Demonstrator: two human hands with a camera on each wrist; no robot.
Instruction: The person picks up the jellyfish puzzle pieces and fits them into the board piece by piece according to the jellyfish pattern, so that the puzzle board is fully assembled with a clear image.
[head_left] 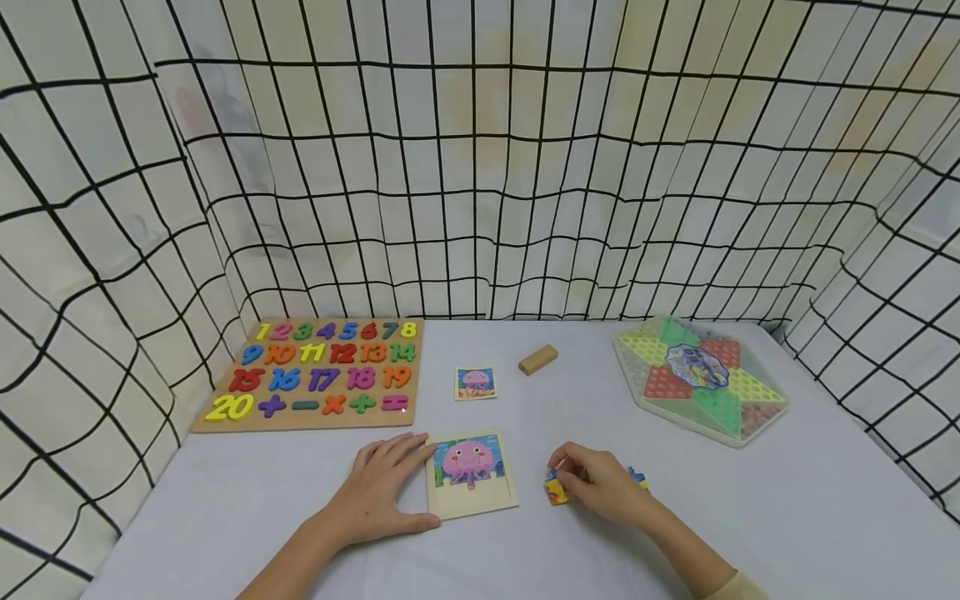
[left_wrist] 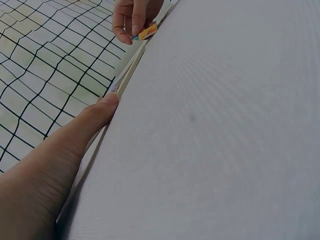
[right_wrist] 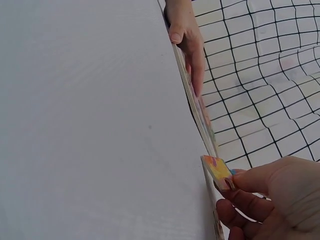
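A yellow piece (head_left: 557, 492) is pinched between thumb and forefinger of the right hand (head_left: 603, 486), jutting past the fingertips to the right of the board (head_left: 474, 502) and apart from it. The board's left side is touched by the left hand (head_left: 384, 487), thumb and fingers spread. A second piece (head_left: 638, 477) is partly hidden behind the right hand.

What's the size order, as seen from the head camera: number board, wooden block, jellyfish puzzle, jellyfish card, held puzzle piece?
1. Number board
2. Jellyfish puzzle
3. Jellyfish card
Wooden block and puzzle piece: unsure; the right hand partly hides the piece.
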